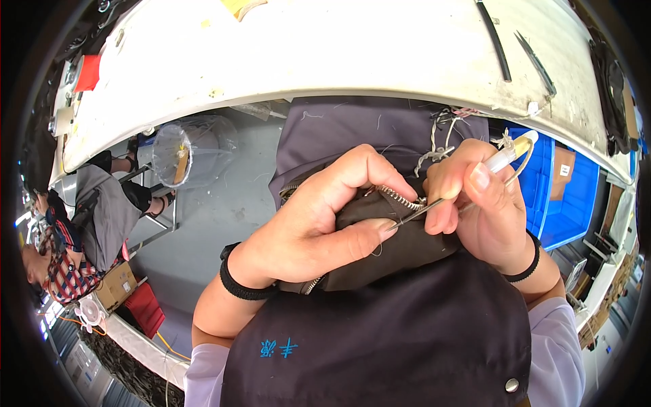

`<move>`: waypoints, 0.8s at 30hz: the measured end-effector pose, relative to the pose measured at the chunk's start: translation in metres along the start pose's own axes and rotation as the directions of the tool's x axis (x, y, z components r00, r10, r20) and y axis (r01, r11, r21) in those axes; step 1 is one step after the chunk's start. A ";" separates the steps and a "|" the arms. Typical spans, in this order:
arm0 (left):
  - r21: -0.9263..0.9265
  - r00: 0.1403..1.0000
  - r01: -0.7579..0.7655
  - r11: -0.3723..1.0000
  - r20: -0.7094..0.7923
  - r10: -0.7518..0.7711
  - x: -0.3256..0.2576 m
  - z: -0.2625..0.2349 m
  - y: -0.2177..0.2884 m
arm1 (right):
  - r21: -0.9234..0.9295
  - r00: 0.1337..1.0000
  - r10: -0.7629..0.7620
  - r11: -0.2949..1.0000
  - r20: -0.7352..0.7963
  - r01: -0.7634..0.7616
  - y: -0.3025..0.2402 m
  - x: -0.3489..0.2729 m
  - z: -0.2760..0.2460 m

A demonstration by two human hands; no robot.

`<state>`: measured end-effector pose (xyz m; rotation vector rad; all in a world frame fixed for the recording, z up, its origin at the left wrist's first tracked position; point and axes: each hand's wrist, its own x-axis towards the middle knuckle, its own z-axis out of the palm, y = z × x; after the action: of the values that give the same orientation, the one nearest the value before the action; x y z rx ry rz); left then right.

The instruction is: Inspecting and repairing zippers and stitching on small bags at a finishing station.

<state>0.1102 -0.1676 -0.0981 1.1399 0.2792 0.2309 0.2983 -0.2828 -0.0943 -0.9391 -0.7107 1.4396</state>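
A dark olive-brown fabric bag (pixel 407 252) with a metal-toothed zipper (pixel 400 197) rests on my lap. My left hand (pixel 319 210) is closed on the bag, thumb on its near side and bent forefinger by the zipper. In my right hand (pixel 491 197) is an awl (pixel 502 159) with a pale, partly clear handle, a light cord looped by its end. Its thin metal shaft points left and down to my left thumb tip, at the bag's edge. Whether the tip pierces the cloth is hidden. White braided cords (pixel 434 157) lie just beyond my right fingers.
A white table (pixel 325 51) spans the far side, holding a black strip (pixel 495 41) and tweezers (pixel 536 64). Blue crates (pixel 569 210) stand at the right. Leftward are a clear-lined bin (pixel 163 159), a seated person (pixel 74 264) and a red box (pixel 144 308).
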 end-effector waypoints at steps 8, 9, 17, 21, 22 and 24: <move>-0.012 1.000 0.005 1.000 0.016 -0.005 0.000 -0.007 -0.006 | 0.034 0.995 -0.016 0.999 0.094 0.012 -0.002 0.002 0.001; -0.013 1.000 -0.011 1.000 0.012 0.012 -0.001 -0.007 -0.006 | 0.059 0.997 -0.025 0.998 0.079 0.021 -0.002 0.003 0.000; 0.037 0.999 0.034 0.999 -0.027 -0.033 -0.001 -0.008 -0.006 | 0.026 0.946 -0.260 0.963 -0.195 0.270 0.000 0.003 0.004; 0.004 0.995 0.075 0.997 -0.070 -0.075 0.000 -0.006 -0.005 | -0.623 0.846 -0.530 0.643 0.059 0.446 -0.009 -0.004 0.001; 0.005 0.995 0.074 0.997 -0.072 -0.073 0.000 -0.006 -0.003 | -0.740 0.814 -0.495 0.417 0.302 0.528 -0.015 0.000 -0.001; 0.033 0.989 0.117 0.993 -0.091 -0.114 0.000 -0.003 0.001 | -0.808 0.773 -0.499 0.215 0.392 0.548 -0.018 0.005 0.011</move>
<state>0.1086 -0.1643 -0.0982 1.1486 0.4283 0.1749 0.2977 -0.2746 -0.0739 -1.2691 -1.7694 0.3200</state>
